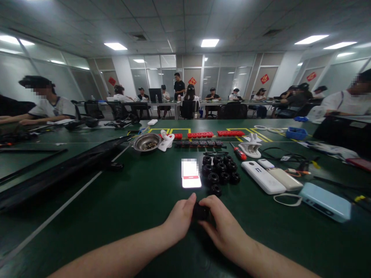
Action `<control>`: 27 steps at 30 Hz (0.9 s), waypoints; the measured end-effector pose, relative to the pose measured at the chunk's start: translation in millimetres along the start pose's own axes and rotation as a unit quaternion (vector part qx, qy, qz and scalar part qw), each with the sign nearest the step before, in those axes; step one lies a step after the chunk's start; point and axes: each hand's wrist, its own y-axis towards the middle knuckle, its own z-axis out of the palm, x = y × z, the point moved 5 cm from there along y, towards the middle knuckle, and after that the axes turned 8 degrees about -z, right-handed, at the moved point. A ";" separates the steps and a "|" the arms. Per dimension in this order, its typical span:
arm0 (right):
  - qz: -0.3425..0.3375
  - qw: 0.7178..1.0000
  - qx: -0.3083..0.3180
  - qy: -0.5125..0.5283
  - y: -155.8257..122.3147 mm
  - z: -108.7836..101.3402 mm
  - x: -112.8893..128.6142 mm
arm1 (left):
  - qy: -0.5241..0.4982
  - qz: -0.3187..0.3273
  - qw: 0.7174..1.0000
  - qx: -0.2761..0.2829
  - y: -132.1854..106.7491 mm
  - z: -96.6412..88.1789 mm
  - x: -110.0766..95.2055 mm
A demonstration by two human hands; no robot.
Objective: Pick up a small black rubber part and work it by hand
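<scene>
A small black part point(200, 211) sits between my two hands, above the green table point(130, 216); its exact shape is mostly hidden by the fingers. My left hand point(182, 216) closes on its left side with the thumb up. From the right, my right hand point(218, 220) grips it between thumb and fingers. Just beyond lie several black wheel-like round parts point(220, 167) grouped together, each with a hole or recess in the middle. Left of them a phone point(191, 181) lies flat with its screen lit.
A metal bowl point(147, 143) holding small pieces stands at the back left, near red strips point(199, 134). To the right are a red screwdriver point(240, 152), a white power bank point(262, 177), a light blue box point(326, 202) and cables. A long black bar point(63, 170) lies left. Other people sit around.
</scene>
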 end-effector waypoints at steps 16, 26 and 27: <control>0.086 0.995 0.023 -0.044 -4.4 -5.8 -9.9 | -0.061 0.046 0.997 0.013 -2.4 1.3 3.1; 0.052 0.994 0.063 -0.077 2.7 -9.9 -1.7 | -0.117 0.061 0.989 0.063 -2.8 4.7 1.1; 0.028 0.995 0.067 -0.070 2.9 -9.4 2.1 | -0.139 0.050 0.987 0.062 -1.3 4.5 2.4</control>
